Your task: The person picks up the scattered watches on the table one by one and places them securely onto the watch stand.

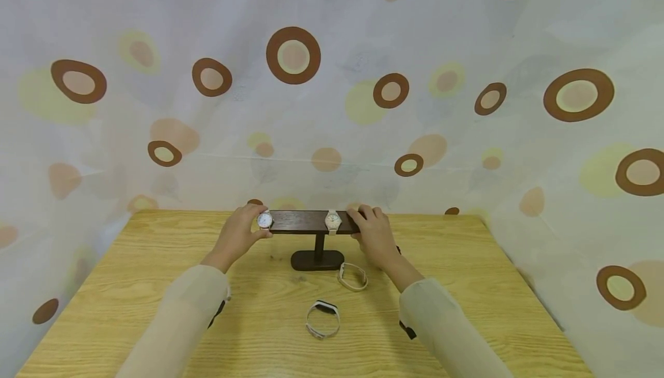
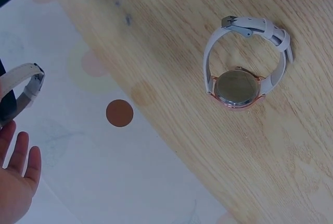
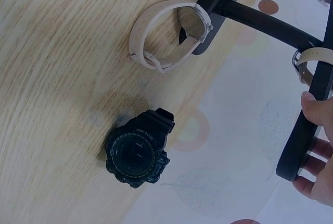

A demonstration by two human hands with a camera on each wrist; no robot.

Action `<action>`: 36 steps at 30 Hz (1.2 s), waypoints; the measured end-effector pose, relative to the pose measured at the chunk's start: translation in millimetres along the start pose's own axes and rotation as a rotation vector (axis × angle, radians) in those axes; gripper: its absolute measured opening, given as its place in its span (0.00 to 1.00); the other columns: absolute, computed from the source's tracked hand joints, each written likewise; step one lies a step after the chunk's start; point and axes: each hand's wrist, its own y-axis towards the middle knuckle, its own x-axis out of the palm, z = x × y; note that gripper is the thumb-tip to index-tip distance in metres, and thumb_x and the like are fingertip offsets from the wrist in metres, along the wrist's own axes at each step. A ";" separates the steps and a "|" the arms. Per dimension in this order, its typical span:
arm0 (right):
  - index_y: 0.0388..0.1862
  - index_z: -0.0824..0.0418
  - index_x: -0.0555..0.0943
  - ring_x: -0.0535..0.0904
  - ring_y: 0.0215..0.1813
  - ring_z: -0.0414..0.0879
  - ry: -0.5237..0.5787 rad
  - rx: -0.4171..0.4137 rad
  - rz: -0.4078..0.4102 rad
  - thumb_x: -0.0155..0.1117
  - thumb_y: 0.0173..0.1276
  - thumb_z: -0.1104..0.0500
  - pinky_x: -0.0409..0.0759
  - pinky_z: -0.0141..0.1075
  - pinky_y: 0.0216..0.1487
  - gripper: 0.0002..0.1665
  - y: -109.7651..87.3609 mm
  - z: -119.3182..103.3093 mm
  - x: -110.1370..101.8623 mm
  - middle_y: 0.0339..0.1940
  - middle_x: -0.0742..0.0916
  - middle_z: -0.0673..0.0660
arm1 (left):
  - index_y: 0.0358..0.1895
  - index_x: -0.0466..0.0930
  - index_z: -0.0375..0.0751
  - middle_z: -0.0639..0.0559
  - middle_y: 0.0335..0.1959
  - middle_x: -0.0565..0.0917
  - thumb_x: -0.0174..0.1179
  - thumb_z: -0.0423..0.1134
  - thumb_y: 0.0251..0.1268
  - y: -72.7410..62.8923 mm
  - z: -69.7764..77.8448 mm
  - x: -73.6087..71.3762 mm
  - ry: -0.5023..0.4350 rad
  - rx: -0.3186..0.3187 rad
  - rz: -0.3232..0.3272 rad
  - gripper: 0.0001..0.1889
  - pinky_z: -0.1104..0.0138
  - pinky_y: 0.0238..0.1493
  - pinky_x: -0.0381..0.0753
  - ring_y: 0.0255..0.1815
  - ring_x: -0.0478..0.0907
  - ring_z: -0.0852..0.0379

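A dark watch stand (image 1: 298, 222) has a horizontal bar on a short post. My left hand (image 1: 237, 235) is at the bar's left end, thumb below and fingers above, pinching a white-dialled wristwatch (image 1: 264, 220) that is looped round the bar. In the left wrist view its pale strap (image 2: 22, 75) hangs past the bar, close over the fingers. The right hand (image 1: 376, 234) grips the bar's other end, thumb on one side and fingers curled on the other. Just inward of that hand, a cream-strapped wristwatch (image 1: 333, 222) encircles the bar, dial facing me.
On the wooden table (image 1: 155, 286), a beige-strapped watch (image 1: 354, 287) lies by the stand's base. Nearer me is a pale-banded watch (image 1: 323, 335). A white-strapped watch (image 2: 237, 88) and a black sport watch (image 3: 136, 153) show in the wrist views. A patterned curtain (image 1: 332, 113) hangs behind.
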 end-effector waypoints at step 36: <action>0.53 0.58 0.77 0.74 0.43 0.57 0.057 -0.011 0.016 0.74 0.48 0.65 0.77 0.54 0.43 0.30 -1.6 2.9 2.3 0.46 0.79 0.62 | 0.50 0.77 0.29 0.39 0.46 0.81 0.72 0.39 0.41 5.3 5.2 6.9 0.054 0.194 0.088 0.29 0.51 0.53 0.77 0.50 0.76 0.42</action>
